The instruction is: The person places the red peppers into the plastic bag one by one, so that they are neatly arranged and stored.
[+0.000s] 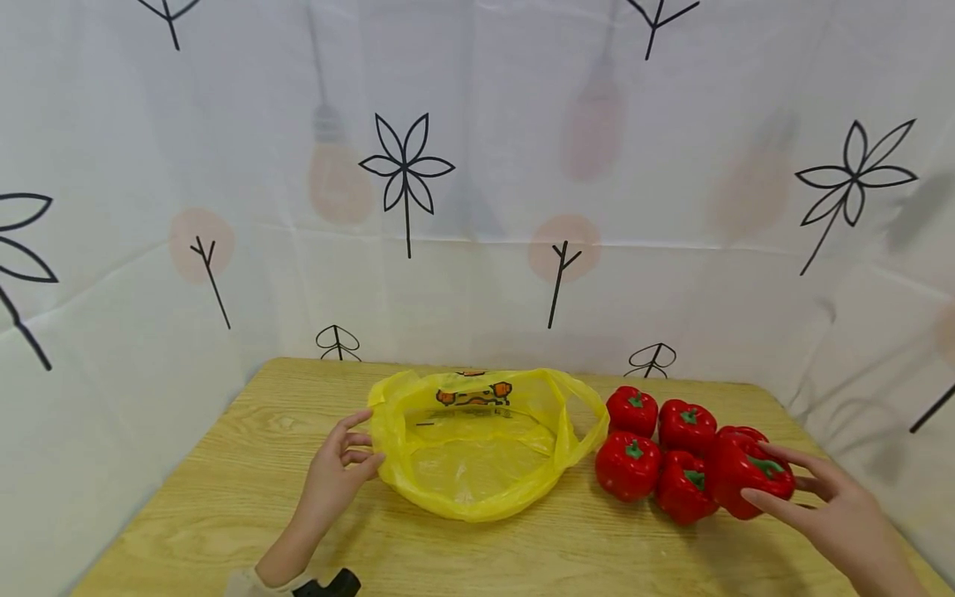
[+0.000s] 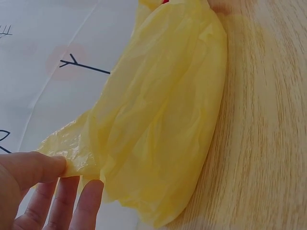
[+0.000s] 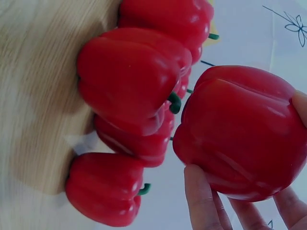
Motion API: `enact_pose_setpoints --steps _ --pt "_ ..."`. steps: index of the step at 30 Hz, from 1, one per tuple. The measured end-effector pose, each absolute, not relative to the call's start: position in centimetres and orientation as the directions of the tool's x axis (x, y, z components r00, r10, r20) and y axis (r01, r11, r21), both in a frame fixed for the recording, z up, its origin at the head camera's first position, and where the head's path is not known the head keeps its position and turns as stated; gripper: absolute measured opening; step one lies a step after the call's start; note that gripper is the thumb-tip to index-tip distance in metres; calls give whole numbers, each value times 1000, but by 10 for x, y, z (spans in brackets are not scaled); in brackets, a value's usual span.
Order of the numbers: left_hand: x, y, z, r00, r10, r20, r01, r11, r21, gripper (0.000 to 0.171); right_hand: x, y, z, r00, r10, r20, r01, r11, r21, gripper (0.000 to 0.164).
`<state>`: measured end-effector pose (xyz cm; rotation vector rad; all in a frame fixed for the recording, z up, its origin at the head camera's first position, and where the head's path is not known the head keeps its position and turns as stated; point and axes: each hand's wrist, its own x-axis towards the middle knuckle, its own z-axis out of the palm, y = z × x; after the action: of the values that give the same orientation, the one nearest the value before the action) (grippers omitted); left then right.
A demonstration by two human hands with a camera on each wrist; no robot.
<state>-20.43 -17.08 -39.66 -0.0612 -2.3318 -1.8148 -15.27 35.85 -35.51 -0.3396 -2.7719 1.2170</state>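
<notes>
A yellow plastic bag [image 1: 470,504] sits on the table with its wide mouth facing up. My left hand [image 1: 339,468] is at the bag's left rim. In the left wrist view its thumb and fingers [image 2: 50,165] pinch a fold of the yellow plastic [image 2: 158,120]. On the right, my right hand [image 1: 839,506] grips a red bell pepper [image 1: 734,477] with a green stem. The right wrist view shows this bell pepper [image 3: 244,132] raised off the table, fingers spread round it. More red bell peppers [image 1: 628,466] stand grouped between it and the bag.
The wooden table [image 1: 246,439] carries the bag and peppers. A white curtain [image 1: 477,307] with printed plants hangs behind and at both sides. Several peppers [image 3: 129,79] stand close together near the held one. A black strap [image 1: 328,584] is on the left wrist.
</notes>
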Motion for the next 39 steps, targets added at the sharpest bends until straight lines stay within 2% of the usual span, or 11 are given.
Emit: enact_pose_setpoints --steps 25,31,39 --pt "-202 -170 -396 -980 -77 186 159 266 951 60 -154 332 -341 -985 170 31 100 710 -697 79" --pt "-200 -169 -395 -981 -80 176 150 261 954 60 -153 325 -342 -985 141 101 30 712 -702 69" --pt "-201 -169 -395 -983 -74 168 145 247 958 60 -157 315 -342 -988 116 107 1 682 -732 70"
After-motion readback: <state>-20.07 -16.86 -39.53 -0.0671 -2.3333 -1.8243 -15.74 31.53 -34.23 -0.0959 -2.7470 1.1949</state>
